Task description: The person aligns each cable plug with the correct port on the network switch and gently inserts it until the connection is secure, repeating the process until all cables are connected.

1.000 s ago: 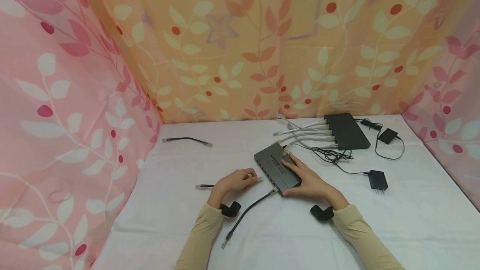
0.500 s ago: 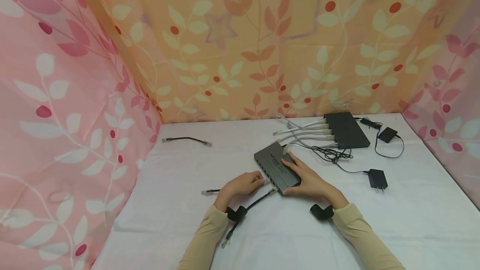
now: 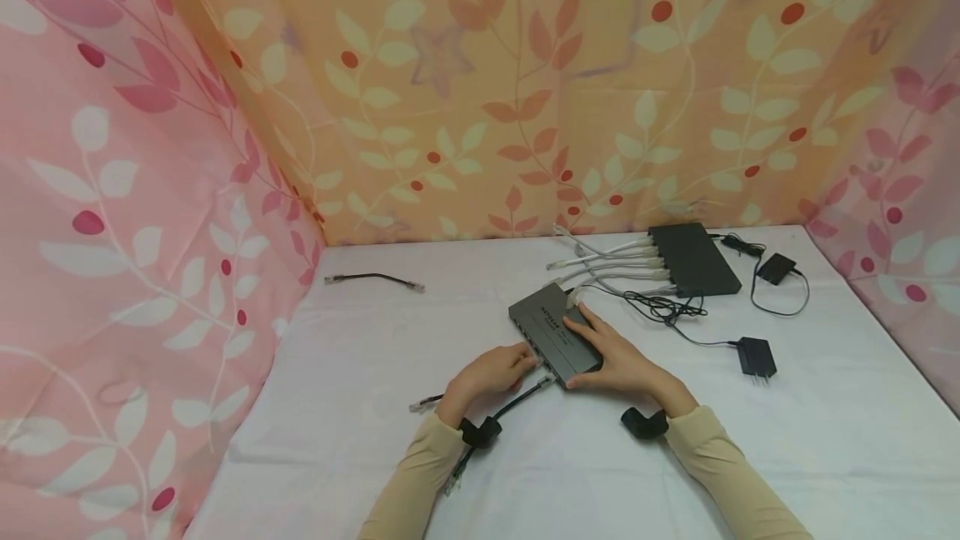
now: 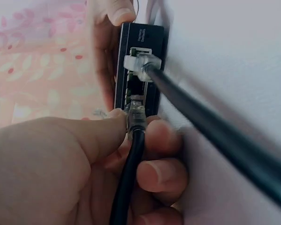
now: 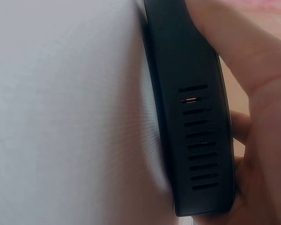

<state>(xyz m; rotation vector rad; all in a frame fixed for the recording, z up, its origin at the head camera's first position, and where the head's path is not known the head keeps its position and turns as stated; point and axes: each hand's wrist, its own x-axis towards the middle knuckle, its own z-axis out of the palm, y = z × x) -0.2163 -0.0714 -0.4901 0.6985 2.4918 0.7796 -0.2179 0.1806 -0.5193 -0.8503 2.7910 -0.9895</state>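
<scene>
A grey Netgear network switch (image 3: 542, 320) lies at an angle on the white table. My right hand (image 3: 621, 363) holds it, thumb at the near end and fingers across its top. In the right wrist view its slotted dark side (image 5: 199, 140) shows against the palm. My left hand (image 3: 491, 372) pinches the clear plug (image 4: 137, 117) of a short black Ethernet cable (image 4: 126, 178) between thumb and forefinger, right at a port in the switch's front. Another short black Ethernet cable (image 4: 201, 119) has its plug seated in the port near the end. The held cable's far end pokes out behind my left wrist.
A third short black cable (image 3: 375, 277) lies at the back left. A larger black switch (image 3: 693, 259) with several white cables (image 3: 611, 257) stands at the back right. Power adapters (image 3: 756, 357) and coiled black cords (image 3: 660, 309) lie on the right. Patterned cloth (image 3: 450, 107) encloses the table.
My left hand has moved right with the cable, bringing its plug up to the switch's front. The left wrist now overlaps the other cable in the head view. My right hand stays put.
</scene>
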